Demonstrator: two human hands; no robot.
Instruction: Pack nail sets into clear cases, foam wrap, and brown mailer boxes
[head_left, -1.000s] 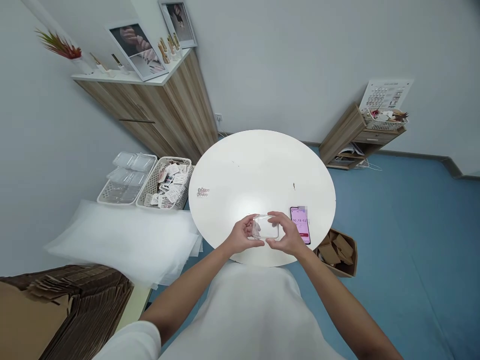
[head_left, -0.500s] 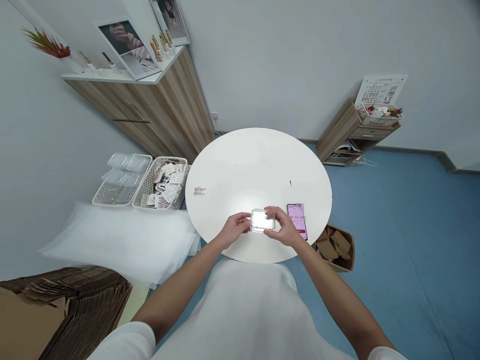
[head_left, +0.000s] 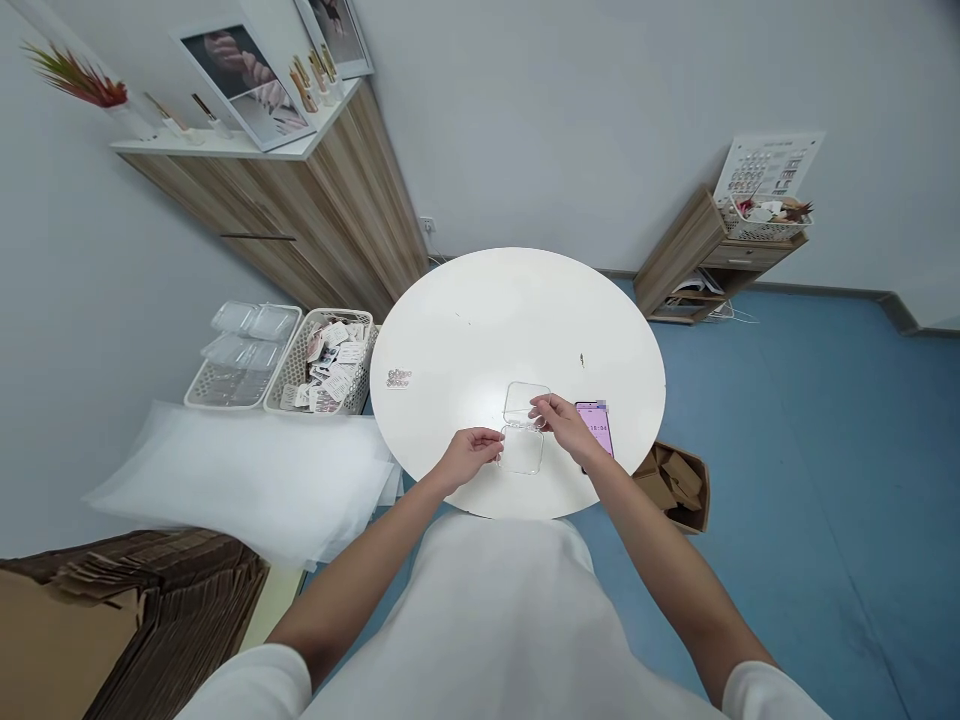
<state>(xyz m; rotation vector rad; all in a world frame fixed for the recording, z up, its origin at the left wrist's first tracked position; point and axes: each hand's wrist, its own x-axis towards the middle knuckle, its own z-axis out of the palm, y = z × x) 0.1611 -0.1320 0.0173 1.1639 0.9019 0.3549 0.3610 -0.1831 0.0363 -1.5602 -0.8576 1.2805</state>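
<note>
A small clear plastic hinged box lies open on the round white table near its front edge, lid half away from me. My left hand pinches the left edge of the box's near half. My right hand grips the box at the hinge on its right side. A phone with a pink screen lies just right of my right hand. A small cluster of pinkish pieces sits on the table's left part.
Left of the table stand a white basket of clear boxes and a basket of small packets, with white foam sheets in front. Flattened cardboard lies at bottom left. A carton sits on the floor at right.
The clear box was held shut between both hands above the table; now it lies open on the table with the lid folded away from me.
</note>
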